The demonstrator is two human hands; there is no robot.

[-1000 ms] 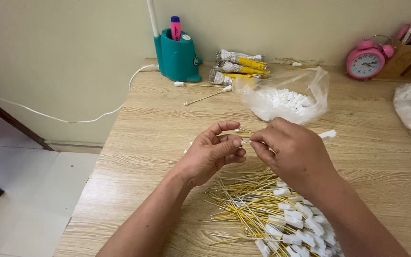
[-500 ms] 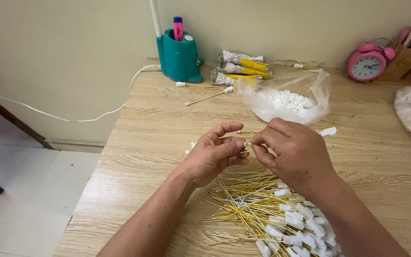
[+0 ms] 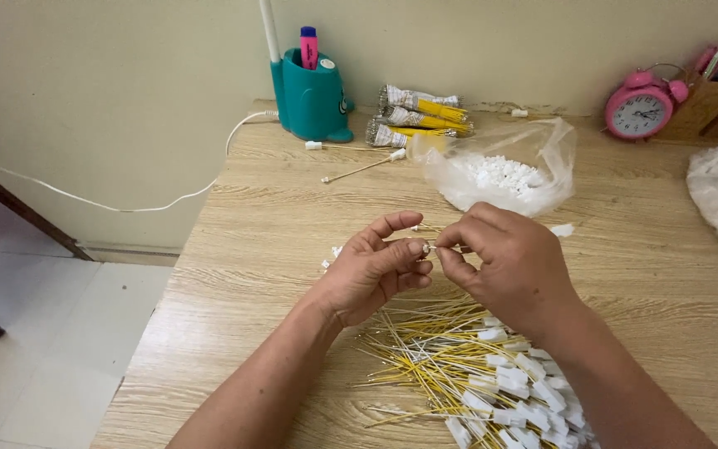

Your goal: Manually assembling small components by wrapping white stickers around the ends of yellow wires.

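Note:
My left hand (image 3: 371,274) and my right hand (image 3: 513,266) meet fingertip to fingertip above a wooden table (image 3: 276,249). Between them they pinch one small white connector piece (image 3: 427,247) on a thin yellow wire, mostly hidden by the fingers. Just below the hands lies a pile of yellow wires with white connector ends (image 3: 475,374). Behind the hands sits a clear plastic bag of small white parts (image 3: 500,175).
A teal desk organiser with a pink marker (image 3: 309,91) stands at the back by the wall, with bundles of yellow wires (image 3: 417,120) beside it. A pink alarm clock (image 3: 637,108) is at the back right. Loose single wires (image 3: 359,166) lie nearby. The table's left edge drops to a tiled floor.
The hands have stayed together at the same spot; the fingers have shifted slightly around the small piece. The view has barely moved.

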